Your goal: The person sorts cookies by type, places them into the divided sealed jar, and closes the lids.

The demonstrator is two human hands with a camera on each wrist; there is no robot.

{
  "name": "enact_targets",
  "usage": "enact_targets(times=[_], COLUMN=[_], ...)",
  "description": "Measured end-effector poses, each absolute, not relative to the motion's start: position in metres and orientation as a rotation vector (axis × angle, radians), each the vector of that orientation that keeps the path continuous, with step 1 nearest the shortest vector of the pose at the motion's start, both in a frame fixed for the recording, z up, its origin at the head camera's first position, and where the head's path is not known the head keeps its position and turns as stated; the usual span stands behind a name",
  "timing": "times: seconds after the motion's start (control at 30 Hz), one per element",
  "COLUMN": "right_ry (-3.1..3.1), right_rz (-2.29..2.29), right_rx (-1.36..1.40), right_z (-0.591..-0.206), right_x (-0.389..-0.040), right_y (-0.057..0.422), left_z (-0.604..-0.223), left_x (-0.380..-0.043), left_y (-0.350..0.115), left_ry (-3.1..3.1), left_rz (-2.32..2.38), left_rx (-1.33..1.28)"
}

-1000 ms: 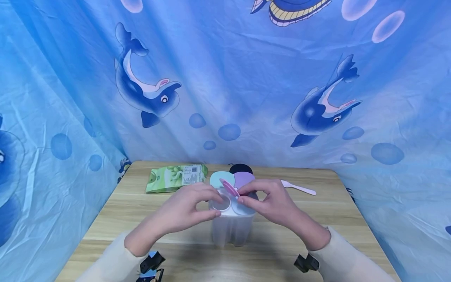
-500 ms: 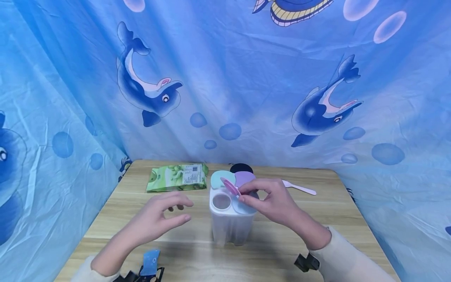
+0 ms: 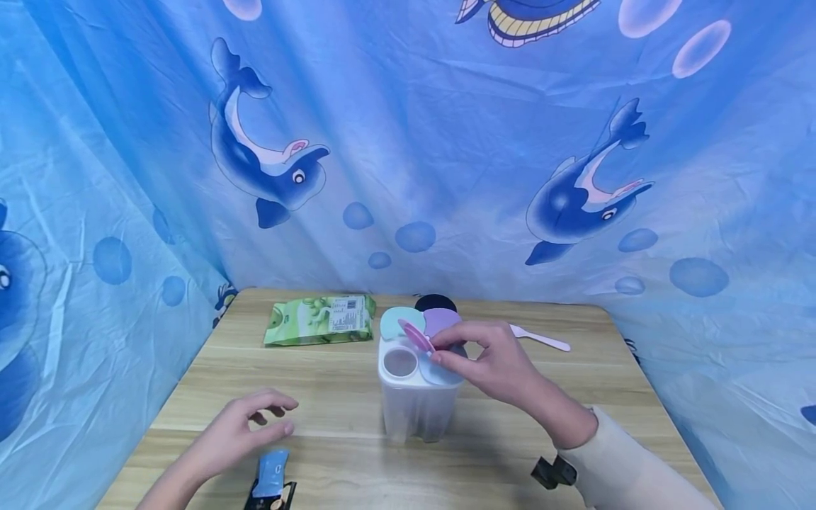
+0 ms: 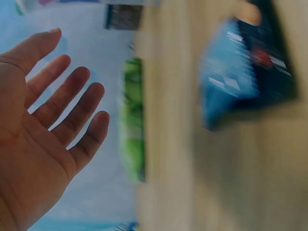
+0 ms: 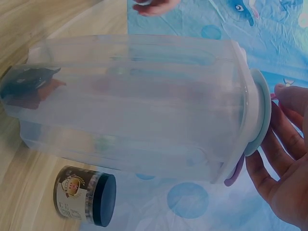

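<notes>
A tall translucent storage container point(image 3: 417, 411) with a white top stands mid-table. My right hand point(image 3: 487, 358) pinches its raised, tilted pink lid point(image 3: 416, 335) between thumb and fingers, leaving a round opening point(image 3: 401, 362) uncovered. Mint point(image 3: 401, 322), purple point(image 3: 440, 320) and pale blue point(image 3: 440, 370) lids cover the other parts of the top. Through the wall, the right wrist view shows a small dark and brown packet point(image 5: 31, 86) at the bottom. My left hand point(image 3: 242, 432), empty with fingers spread and relaxed, is over the front left of the table, close to a blue and black packet point(image 3: 271, 476).
A green pouch point(image 3: 321, 320) lies at the back left. Behind the container is a jar point(image 5: 84, 196) with a black lid. A pale pink plastic utensil point(image 3: 542, 338) lies to the right. A blue dolphin-print curtain point(image 3: 408, 142) hangs behind the table.
My left hand has drawn away from the container opening, down and left towards the blue and black packet. My right hand keeps holding the pink lid raised in the same place.
</notes>
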State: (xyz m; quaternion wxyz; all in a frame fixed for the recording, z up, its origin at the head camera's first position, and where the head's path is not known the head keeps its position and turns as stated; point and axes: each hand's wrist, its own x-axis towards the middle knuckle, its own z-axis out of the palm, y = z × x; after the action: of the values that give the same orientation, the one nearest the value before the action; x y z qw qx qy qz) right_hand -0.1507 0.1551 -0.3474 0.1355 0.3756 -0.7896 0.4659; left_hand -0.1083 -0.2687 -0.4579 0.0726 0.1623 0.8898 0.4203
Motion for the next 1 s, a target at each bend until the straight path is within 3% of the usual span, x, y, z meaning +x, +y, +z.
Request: enact_targets(times=[0.4, 1.0], right_ry=[-2.284, -2.275], right_rz=[1.362, 1.359], right_rx=[1.084, 1.098], right_z=[-0.347, -0.348], right_x=[-0.152, -0.152], right_y=[0.155, 0.156], left_z=[-0.509, -0.519], left_x=[-0.101, -0.099], left_y=[-0.299, -0.301], left_ry=[2.48, 2.481], left_rz=[1.251, 1.133], left_rx=[0.506, 0.728])
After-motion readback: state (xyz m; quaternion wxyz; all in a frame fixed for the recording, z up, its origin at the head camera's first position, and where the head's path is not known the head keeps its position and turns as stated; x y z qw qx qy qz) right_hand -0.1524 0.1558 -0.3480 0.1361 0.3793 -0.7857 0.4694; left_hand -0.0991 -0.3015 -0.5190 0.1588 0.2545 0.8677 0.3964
